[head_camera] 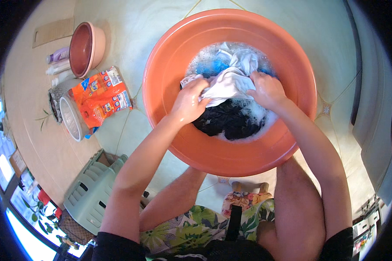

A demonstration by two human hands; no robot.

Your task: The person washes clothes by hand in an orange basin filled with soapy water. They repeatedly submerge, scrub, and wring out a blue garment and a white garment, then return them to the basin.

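A large orange plastic basin (228, 160) stands on the floor in front of my knees, holding sudsy water (199, 62) and wet laundry. Between my two hands a white wet cloth garment (230, 81) is stretched above the water. My left hand (191, 99) grips its left side, and my right hand (268, 89) grips its right side. Black fabric (230, 119) lies soaking in the near half of the water. Blue fabric (215, 66) shows among the foam behind the white garment. The lower parts of these clothes are hidden under water and suds.
Left of the basin lies an orange Tide detergent bag (101, 98) beside a white plastic tub (70, 119). Farther back are a smaller pink basin (99, 45), several bottles (58, 55) and a washboard (54, 32). A green pet carrier (91, 192) sits near my left arm.
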